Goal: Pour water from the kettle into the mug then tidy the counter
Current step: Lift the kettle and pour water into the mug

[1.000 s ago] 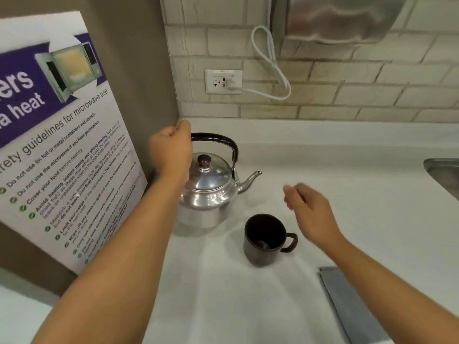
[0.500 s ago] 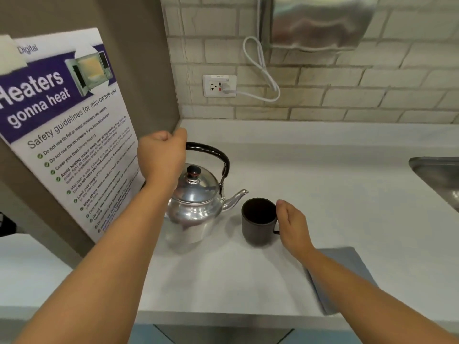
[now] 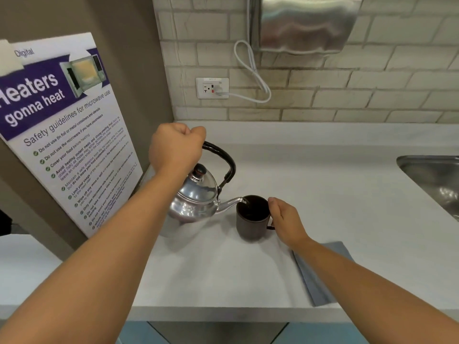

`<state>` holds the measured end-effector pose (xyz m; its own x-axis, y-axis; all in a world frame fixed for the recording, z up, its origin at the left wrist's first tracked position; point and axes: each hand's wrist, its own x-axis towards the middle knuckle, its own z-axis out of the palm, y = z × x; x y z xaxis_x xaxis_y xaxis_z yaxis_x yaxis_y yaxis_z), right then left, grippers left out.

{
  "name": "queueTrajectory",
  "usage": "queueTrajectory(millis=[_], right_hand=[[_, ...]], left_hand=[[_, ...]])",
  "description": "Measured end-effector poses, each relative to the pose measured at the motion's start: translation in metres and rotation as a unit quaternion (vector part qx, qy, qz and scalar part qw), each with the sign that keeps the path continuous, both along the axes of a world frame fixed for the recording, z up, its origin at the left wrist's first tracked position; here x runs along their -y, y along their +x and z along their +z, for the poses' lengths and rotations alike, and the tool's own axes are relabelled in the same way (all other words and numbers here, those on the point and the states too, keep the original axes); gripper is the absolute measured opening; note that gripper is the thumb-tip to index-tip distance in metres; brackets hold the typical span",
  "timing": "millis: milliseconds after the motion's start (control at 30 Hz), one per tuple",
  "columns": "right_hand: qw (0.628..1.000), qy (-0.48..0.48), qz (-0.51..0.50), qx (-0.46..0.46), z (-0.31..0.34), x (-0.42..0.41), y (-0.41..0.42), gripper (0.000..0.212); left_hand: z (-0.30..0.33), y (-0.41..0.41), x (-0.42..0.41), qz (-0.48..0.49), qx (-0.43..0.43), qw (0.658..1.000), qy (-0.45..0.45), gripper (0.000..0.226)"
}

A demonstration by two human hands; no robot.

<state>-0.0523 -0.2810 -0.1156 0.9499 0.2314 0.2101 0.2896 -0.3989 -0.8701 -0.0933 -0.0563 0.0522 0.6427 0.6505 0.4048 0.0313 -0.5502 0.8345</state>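
A shiny steel kettle [image 3: 196, 202] with a black handle is lifted and tilted to the right, its spout tip over the rim of a dark brown mug [image 3: 252, 219]. A thin stream of water runs from the spout into the mug. My left hand [image 3: 175, 148] is closed around the top of the kettle's handle. My right hand [image 3: 285, 220] grips the mug by its handle side, and the mug stands on the white counter [image 3: 335, 194].
A folded grey cloth [image 3: 315, 281] lies on the counter under my right forearm, near the front edge. A steel sink [image 3: 437, 180] sits at the right. A microwave safety poster [image 3: 64, 130] leans at the left. Wall outlet [image 3: 212, 88] and cord hang behind.
The kettle has been lifted and tipped towards the mug, and water now flows from its spout. My right hand, which had reached the mug half a second ago, still holds it.
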Motion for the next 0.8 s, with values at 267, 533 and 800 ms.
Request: queueTrajectory(millis=[267,533,800], right_hand=[[1.0,-0.006,0.002,-0.01,0.002,0.0,-0.001,0.043],[1.0,0.002,0.003,-0.027,0.001,0.0,0.001,0.045],[1.0,0.004,0.0,-0.027,0.001,0.0,0.0,0.045]], left_hand=[[0.013,0.005,0.016,-0.022,-0.031,0.996,0.084,0.029],[0.022,0.011,0.025,-0.036,-0.045,0.985,0.161,0.022],[0.033,0.02,0.032,-0.055,-0.057,0.971,0.228,0.023]])
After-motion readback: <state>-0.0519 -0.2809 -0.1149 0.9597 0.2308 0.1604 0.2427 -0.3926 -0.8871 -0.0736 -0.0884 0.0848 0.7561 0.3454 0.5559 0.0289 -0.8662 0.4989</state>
